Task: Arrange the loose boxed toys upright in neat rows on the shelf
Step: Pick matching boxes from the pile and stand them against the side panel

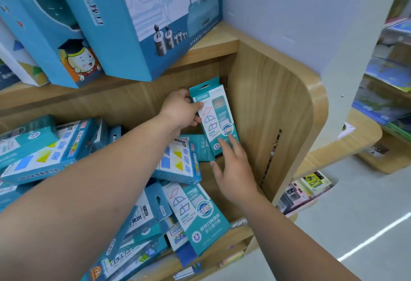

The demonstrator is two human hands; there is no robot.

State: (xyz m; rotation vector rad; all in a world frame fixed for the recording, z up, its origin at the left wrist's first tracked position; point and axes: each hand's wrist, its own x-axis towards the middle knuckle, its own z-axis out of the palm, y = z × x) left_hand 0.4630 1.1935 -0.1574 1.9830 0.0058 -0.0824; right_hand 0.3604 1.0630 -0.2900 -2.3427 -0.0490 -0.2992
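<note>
First box going up, the heap still waiting

The left hand point(181, 111) pinches a teal box point(219, 114) upright at frame centre, against the shelf point(266, 103) side wall. The right hand point(233, 169), fingers straight, seems to touch its base. The loose boxes point(175, 163) at lower left lie jumbled.

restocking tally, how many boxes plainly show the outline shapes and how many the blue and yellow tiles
outline-shape boxes: 2 (upright box, flat box)
tile boxes: 2 (middle box, left box)
total: 4
</note>
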